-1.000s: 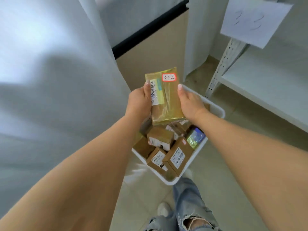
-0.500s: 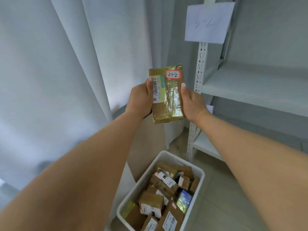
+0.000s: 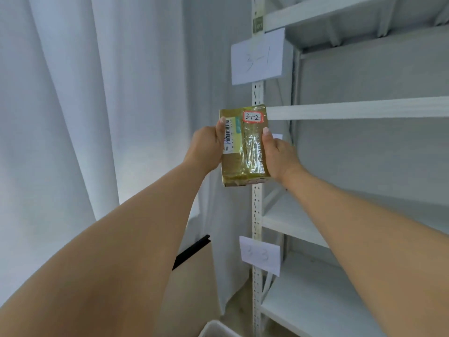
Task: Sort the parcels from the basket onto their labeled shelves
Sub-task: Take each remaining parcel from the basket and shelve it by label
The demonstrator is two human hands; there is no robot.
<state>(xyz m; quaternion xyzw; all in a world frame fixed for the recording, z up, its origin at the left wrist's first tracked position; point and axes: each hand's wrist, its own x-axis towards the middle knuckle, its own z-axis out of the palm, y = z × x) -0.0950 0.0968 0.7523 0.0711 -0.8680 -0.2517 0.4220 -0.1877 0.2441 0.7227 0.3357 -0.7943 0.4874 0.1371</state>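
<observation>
Parcel point(image 3: 244, 145) up at chest height, held upright between both hands in front of the white rack's post point(image 3: 257, 210). Left hand point(image 3: 206, 147) wraps its left edge, thumb laid over the barcode label; right hand point(image 3: 279, 154) clamps the right edge, thumb pressing the taped face. Both sets of fingers curl behind, so each hand is grasping the parcel, neither is loose.

Why hold it like that? My read: the flat face is turned to the eyes so the red-bordered sticker point(image 3: 253, 117) can be checked, and it reads 3-2. It sits right in line with the paper signs on the post, handy for matching. Top sign point(image 3: 257, 58) says 3-1, lower sign point(image 3: 260, 255) looks like 3-3, though the pencil is faint. A scrap of white paper point(image 3: 277, 136) peeks out just behind the right thumb; that may be the 3-2 sign, but too little shows to be sure.

If so, the shelf point(image 3: 291, 222) behind the right wrist is the likely home, a short reach to the right.

Round the room: shelf boards pale and bare where they show, grey wall behind them, a long white curtain point(image 3: 97, 117) filling the left. The basket point(image 3: 213, 330) shows only a white corner at the bottom edge, well below the hands.
</observation>
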